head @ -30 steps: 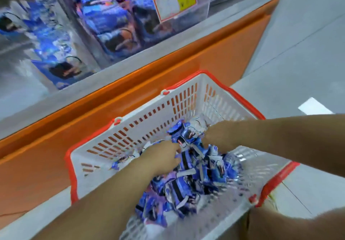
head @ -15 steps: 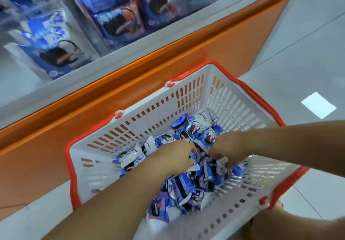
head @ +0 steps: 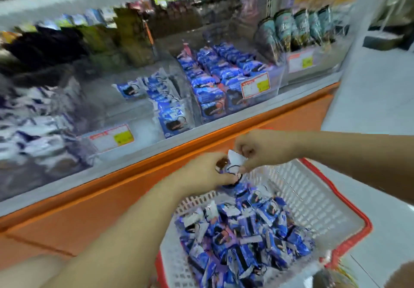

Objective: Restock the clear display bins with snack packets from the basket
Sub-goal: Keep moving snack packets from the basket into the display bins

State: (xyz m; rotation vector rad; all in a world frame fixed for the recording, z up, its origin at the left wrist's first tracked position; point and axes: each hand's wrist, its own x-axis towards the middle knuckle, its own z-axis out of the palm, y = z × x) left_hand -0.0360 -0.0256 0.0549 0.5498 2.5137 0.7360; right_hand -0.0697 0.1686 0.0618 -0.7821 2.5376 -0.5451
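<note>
A white basket with a red rim (head: 313, 200) sits low at the right, holding several blue and white snack packets (head: 242, 238). Above its far edge both hands hold a small bunch of snack packets (head: 234, 163). My left hand (head: 206, 173) grips the bunch from the left and below. My right hand (head: 262, 148) pinches it from the right and above. Beyond the hands a clear display bin (head: 143, 117) holds a few blue packets along its right side. The clear bin (head: 226, 79) to its right is packed with blue packets.
An orange and grey counter edge (head: 156, 171) runs between the basket and the bins. Price labels (head: 255, 85) hang on the bin fronts. More bins with dark and green packs (head: 125, 39) stand behind. Grey floor (head: 369, 99) lies to the right.
Both hands rose out of the basket with a bunch of packets. The view swung upward, and the display bins now fill the upper half.
</note>
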